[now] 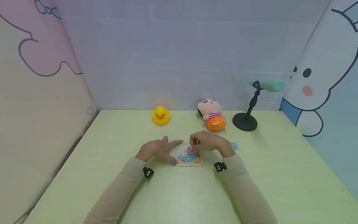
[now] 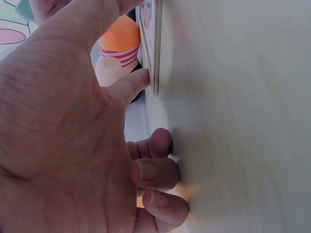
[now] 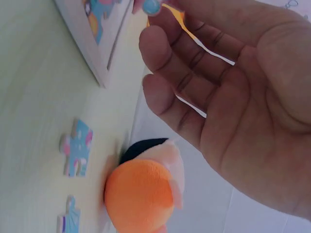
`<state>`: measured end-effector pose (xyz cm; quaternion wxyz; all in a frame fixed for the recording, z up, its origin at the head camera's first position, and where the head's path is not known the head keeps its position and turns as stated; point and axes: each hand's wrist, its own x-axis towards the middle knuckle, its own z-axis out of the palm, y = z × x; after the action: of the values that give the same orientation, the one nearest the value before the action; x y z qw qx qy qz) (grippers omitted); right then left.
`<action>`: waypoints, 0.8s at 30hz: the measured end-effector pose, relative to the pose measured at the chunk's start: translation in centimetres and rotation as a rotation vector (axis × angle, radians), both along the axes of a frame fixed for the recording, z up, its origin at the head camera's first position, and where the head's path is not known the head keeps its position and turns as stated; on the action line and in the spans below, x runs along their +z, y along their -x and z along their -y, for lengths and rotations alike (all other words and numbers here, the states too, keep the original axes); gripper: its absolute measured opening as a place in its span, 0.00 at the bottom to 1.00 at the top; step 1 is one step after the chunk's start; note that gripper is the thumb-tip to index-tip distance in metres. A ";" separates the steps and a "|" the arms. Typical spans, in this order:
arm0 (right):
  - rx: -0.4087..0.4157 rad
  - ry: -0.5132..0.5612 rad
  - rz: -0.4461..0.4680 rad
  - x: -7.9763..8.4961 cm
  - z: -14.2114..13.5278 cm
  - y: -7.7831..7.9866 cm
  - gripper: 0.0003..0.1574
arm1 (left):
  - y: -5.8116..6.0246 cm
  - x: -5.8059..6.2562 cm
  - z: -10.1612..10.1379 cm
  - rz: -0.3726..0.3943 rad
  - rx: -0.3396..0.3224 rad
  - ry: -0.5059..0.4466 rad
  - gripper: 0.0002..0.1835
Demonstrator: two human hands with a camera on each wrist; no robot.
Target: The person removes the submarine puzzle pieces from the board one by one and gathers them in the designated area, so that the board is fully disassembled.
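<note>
A small wooden jigsaw tray (image 1: pixel 189 165) lies on the table with a partly filled colourful picture in it. My left hand (image 1: pixel 160 150) steadies its left side, thumb at the near corner and index finger at the far corner, spread apart. The other left fingertips (image 2: pixel 163 172) rest on the table. Over the right part of the tray, my right hand (image 1: pixel 206 141) pinches a small jigsaw piece (image 3: pixel 151 7), light blue where it shows and mostly hidden by the fingers. Loose jigsaw pieces (image 3: pixel 79 148) lie on the table to the right of the tray.
Behind the tray stand a yellow rubber duck (image 1: pixel 160 115) and a plush doll (image 1: pixel 214 115) in orange shorts. Farther right, a black stand (image 1: pixel 245 122) carries a mint-green cylinder (image 1: pixel 271 85). A pale wall (image 1: pixel 179 62) rises at the table's back edge.
</note>
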<state>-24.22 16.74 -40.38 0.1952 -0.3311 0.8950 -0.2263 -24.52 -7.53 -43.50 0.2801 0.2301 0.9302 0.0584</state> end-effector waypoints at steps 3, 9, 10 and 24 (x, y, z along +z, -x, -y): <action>-0.017 0.004 0.027 0.1 -0.9 0.2 0.08 | 0.0 -0.1 0.0 0.002 0.011 0.001 0.52; -0.047 0.018 0.077 0.5 -2.5 0.3 0.07 | 0.2 -0.3 0.1 0.000 0.005 -0.023 0.52; -0.045 0.020 0.077 0.6 -2.7 0.3 0.07 | 0.2 -0.4 0.2 0.000 0.003 -0.026 0.52; -0.114 -0.040 0.131 0.7 -5.4 0.2 0.04 | 0.5 -0.6 0.3 -0.004 -0.015 -0.049 0.52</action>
<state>-24.45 22.15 -39.73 0.2467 -0.2601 0.9021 -0.2404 -24.98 -7.84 -44.11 0.2726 0.2438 0.9274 0.0788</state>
